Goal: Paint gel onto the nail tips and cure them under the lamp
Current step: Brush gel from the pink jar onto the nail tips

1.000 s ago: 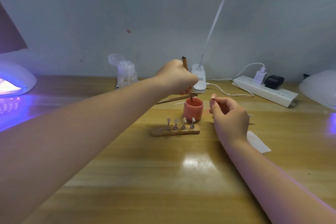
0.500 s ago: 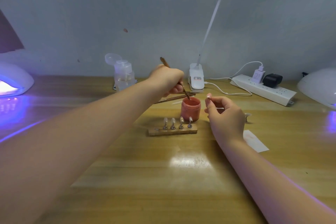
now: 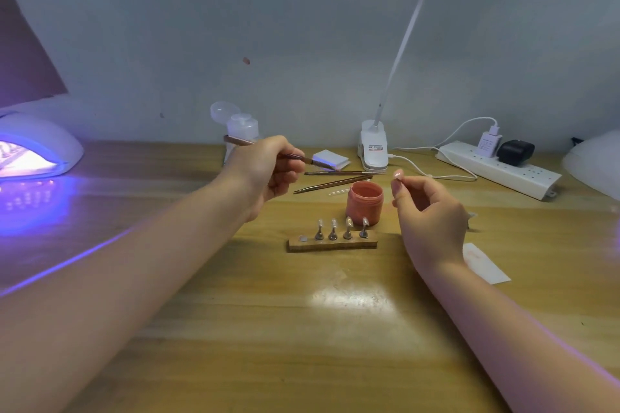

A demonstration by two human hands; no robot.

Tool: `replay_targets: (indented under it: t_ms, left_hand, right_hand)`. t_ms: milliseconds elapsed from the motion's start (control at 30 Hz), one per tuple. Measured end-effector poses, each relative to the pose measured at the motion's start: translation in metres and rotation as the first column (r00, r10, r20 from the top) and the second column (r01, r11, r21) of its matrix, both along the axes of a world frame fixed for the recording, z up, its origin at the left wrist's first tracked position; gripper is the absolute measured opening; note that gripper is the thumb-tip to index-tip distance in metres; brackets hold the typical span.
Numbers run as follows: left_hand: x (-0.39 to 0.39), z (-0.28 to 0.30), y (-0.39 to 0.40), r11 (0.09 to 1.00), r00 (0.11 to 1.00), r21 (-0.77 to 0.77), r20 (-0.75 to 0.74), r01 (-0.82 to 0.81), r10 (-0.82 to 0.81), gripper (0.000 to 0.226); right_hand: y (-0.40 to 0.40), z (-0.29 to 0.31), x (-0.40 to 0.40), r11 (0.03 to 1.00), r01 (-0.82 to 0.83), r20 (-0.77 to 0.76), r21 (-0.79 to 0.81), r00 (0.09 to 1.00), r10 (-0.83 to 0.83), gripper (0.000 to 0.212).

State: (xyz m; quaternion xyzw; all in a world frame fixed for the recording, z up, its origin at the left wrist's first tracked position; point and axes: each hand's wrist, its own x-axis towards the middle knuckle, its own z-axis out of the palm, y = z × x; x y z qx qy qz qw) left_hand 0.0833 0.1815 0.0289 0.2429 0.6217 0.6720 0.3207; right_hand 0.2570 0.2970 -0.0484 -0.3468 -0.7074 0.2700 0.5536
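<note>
1. My glossy yellow-brown wooden surface (image 3: 335, 329) carries everything.
2. Centre: an open coral-pink jar (image 3: 364, 203) behind a small wooden block of nail-tip stands (image 3: 332, 242).
3. Two thin brown brushes (image 3: 339, 178) lie behind the jar.
4. Left: a glowing white curing lamp (image 3: 37, 147).
5. Right: a white power strip (image 3: 500, 169).

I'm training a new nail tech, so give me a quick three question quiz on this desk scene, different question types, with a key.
1. True or false: the left hand holds a brush.
2. How many stands rise from the wooden holder? A) two B) four C) six
3. Fill in: the right hand pinches a nail ____.

Key: 1 true. 2 B; a fifth spot at its left end shows only a flat disc. 3 tip; it is held up to the right of the open gel jar.
</note>
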Motion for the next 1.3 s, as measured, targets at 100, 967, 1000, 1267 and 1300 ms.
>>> replay_targets:
  t_ms: [100,967,1000,1267,1300]
  left_hand:
    - [0.006,-0.008,-0.025,0.977,0.992,0.21,-0.127,0.02,0.007,0.02]
    - [0.048,-0.049,-0.081,0.961,0.521,0.261,-0.834,0.087,0.179,0.018]
    - [0.048,-0.051,-0.081,0.964,0.515,0.248,-0.841,0.092,0.167,0.019]
    - [0.047,-0.05,-0.082,0.966,0.545,0.248,-0.822,0.076,0.168,0.017]
    - [0.047,-0.049,-0.082,0.969,0.545,0.234,-0.824,0.078,0.155,0.018]
  right_hand:
    - [-0.016,0.008,-0.006,0.991,-0.057,-0.028,0.124,0.998,0.061,0.009]
    - [-0.047,0.003,-0.02,0.935,-0.279,-0.02,0.219,0.957,0.29,0.005]
    - [-0.047,0.003,-0.02,0.935,-0.28,-0.021,0.216,0.956,0.291,0.006]
    - [-0.047,0.002,-0.02,0.924,-0.318,-0.03,0.213,0.943,0.331,0.006]
    - [-0.047,0.002,-0.02,0.919,-0.324,-0.026,0.226,0.941,0.338,0.006]
